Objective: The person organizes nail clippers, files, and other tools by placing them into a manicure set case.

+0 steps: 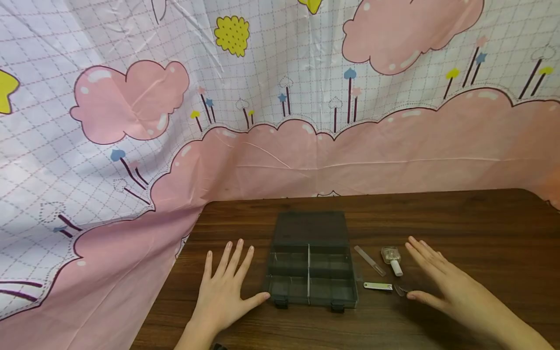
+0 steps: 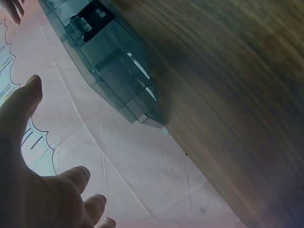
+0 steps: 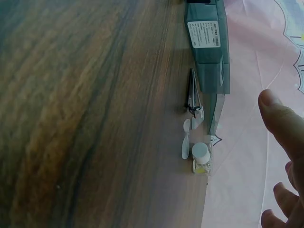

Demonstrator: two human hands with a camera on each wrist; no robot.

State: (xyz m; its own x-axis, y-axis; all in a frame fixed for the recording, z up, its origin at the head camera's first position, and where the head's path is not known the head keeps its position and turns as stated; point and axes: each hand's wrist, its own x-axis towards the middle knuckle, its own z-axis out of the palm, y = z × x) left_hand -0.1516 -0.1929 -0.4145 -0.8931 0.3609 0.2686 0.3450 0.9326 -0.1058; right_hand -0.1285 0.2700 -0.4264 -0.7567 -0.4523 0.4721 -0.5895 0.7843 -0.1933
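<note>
A pink cloud-print backdrop sheet (image 1: 280, 97) is hung behind a dark wood worktop (image 1: 459, 228), pretty cutesy setup. A smoky clear compartment box (image 1: 310, 272) is sat in the middle with its lid flipped open toward the back and four sections showing, all looking bare as far as can be told. The left hand (image 1: 223, 287) is laid flat on the worktop just left of the box, fingers straight and spread, thumb tip right at the box's front-left corner. The small stuff is lined up right of the box: a nail file (image 1: 369, 260) angled diagonally, a small nail polish bottle (image 1: 391, 259) lying on its side with the white cap toward the person, a nail clipper (image 1: 378, 286) with its long axis running left-right, and a little clear piece (image 1: 399, 290) beside it. The right hand (image 1: 437, 279) is held open just right of these, fingers straight and together, nothing gripped, so it's clearly the nearer hand for them.
</note>
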